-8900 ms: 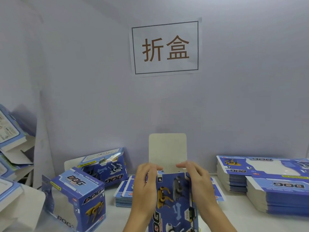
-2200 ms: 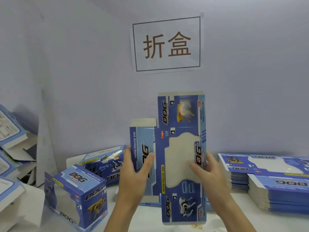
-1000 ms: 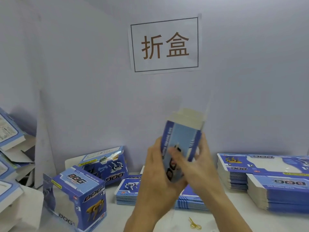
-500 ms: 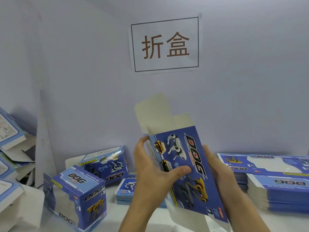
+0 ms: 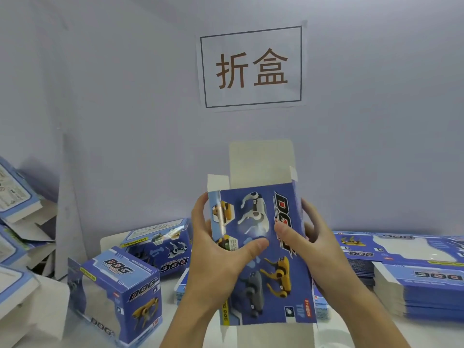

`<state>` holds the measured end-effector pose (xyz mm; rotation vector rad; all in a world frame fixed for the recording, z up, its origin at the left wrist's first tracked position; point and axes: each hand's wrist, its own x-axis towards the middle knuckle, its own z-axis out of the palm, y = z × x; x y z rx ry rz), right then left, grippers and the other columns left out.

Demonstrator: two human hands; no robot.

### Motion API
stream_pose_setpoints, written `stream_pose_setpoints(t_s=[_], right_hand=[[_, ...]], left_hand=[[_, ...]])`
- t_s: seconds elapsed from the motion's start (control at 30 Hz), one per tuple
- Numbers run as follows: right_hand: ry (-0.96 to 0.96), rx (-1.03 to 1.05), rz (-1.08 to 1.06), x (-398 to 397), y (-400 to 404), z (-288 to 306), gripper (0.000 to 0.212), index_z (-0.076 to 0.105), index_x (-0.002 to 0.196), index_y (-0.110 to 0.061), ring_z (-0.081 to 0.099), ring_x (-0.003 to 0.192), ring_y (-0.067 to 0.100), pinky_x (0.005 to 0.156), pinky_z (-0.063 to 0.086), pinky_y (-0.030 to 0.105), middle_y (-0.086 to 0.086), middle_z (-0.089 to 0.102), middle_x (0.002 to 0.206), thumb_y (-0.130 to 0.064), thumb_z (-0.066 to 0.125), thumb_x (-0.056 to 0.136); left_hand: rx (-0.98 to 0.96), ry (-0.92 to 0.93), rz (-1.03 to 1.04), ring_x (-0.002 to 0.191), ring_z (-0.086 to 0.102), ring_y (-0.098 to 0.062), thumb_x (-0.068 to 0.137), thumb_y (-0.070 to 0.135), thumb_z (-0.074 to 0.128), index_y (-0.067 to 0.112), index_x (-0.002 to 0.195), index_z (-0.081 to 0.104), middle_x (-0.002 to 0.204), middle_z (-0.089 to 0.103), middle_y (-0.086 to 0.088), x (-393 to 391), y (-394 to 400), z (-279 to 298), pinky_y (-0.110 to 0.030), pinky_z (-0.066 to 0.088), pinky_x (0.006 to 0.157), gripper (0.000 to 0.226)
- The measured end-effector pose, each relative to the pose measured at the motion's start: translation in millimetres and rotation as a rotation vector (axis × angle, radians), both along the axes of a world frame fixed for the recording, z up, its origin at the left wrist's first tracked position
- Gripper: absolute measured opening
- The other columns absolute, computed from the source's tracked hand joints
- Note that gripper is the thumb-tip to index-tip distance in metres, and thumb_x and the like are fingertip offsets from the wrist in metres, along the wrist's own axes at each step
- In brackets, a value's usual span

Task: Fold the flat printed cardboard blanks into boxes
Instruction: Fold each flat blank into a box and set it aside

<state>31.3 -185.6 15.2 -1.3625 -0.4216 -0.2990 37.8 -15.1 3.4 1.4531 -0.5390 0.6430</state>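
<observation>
I hold a blue printed box blank (image 5: 273, 280) upright in front of me, opened into a sleeve, its dog-picture panel facing me. My left hand (image 5: 216, 252) grips its left side with the thumb across the printed face. My right hand (image 5: 313, 244) grips the right side, thumb on the front panel. The grey top flap (image 5: 261, 162) stands straight up, with small side flaps beside it. A bottom flap (image 5: 273, 335) hangs open below.
Two folded boxes (image 5: 118, 295) (image 5: 160, 244) stand on the white table at the left. Stacks of flat blanks (image 5: 411, 270) lie at the right, another stack (image 5: 182, 285) behind my hands. More boxes (image 5: 15, 197) pile up at the far left. A paper sign (image 5: 251, 66) hangs on the wall.
The blank was turned over from its window side, and opened from flat into a sleeve. It now stands squarer and more upright, with both thumbs on the dog-picture panel.
</observation>
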Motion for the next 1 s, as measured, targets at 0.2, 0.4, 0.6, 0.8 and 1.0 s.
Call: stream_pose_setpoints(t_s=[0.2,0.4,0.6,0.8,1.0], right_hand=[[0.026,-0.060,0.149,4,-6,-7,0.079,0.046,0.137,-0.048,0.071,0.106,0.029,0.078,0.061,0.042,0.001,0.071,0.122,-0.047,0.083,0.068],[-0.036,-0.150,0.250,-3,-5,-4,0.061,0.054,0.124,-0.055,0.071,0.105,0.024,0.076,0.061,0.033,-0.004,0.071,0.119,-0.042,0.079,0.069],[-0.395,-0.129,-0.133,-8,5,6,0.072,0.032,0.147,-0.038,0.062,0.094,-0.019,0.069,0.049,0.001,-0.049,0.057,0.110,-0.023,0.072,0.089],[-0.305,-0.003,-0.191,-2,9,1,0.073,0.043,0.137,-0.050,0.072,0.091,0.004,0.060,0.059,0.021,-0.021,0.067,0.111,-0.029,0.077,0.076],[-0.283,0.013,-0.237,2,20,-7,0.060,0.053,0.126,-0.048,0.073,0.097,0.018,0.069,0.063,0.037,-0.004,0.070,0.116,-0.045,0.076,0.071]], left_hand=[[-0.100,0.112,-0.049,0.105,0.066,-0.001,0.060,0.059,0.081,0.062,0.126,0.035,0.118,0.062,0.021,-4,5,7,-0.021,0.057,0.078,0.081],[-0.169,0.018,0.045,0.103,0.071,-0.019,0.064,0.057,0.070,0.043,0.136,0.043,0.118,0.069,0.010,-7,2,12,-0.039,0.063,0.075,0.079],[-0.057,-0.091,0.076,0.105,0.069,-0.007,0.068,0.047,0.078,0.048,0.143,0.038,0.119,0.067,0.020,-14,-7,14,-0.030,0.061,0.080,0.085],[-0.096,-0.048,-0.039,0.107,0.068,-0.001,0.072,0.035,0.077,0.059,0.142,0.029,0.121,0.064,0.028,-8,-10,5,-0.018,0.057,0.074,0.088],[-0.076,-0.034,-0.042,0.113,0.068,-0.020,0.076,0.037,0.074,0.052,0.136,0.045,0.130,0.063,0.016,-1,-6,-3,-0.034,0.062,0.080,0.068]])
